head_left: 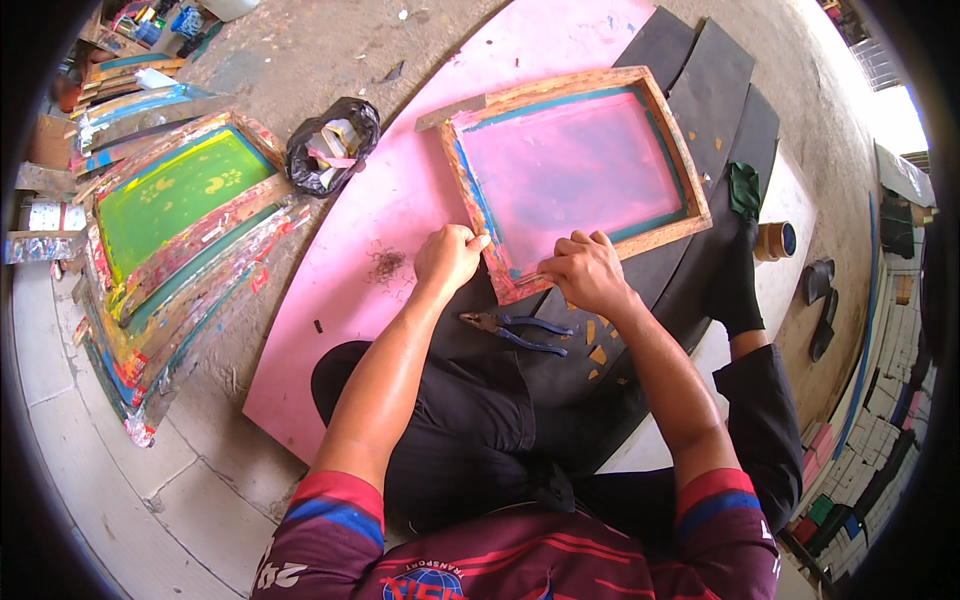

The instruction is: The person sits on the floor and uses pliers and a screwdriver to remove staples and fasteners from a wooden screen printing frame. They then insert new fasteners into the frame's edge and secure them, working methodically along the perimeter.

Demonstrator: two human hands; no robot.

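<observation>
A wooden screen printing frame (655,233) with pink-stained mesh (570,165) lies in front of me, its inner border blue-green. My left hand (447,262) is closed at the frame's left bar, fingertips against the wood. Over the near bar, close to the near left corner, my right hand (588,272) is closed in a pinch; what is between its fingers is hidden. Just below the frame lie pliers (518,328) with blue handles, jaws to the left. Several small tan scraps (597,355) are scattered to the right of the pliers.
Pink board (330,300) and dark sheets (715,90) lie beneath the work. To the left, more printing frames are stacked, one with green mesh (185,190). A black bag of scraps (333,147) sits beside them. A tape roll (775,241) and sandals (820,310) are at right.
</observation>
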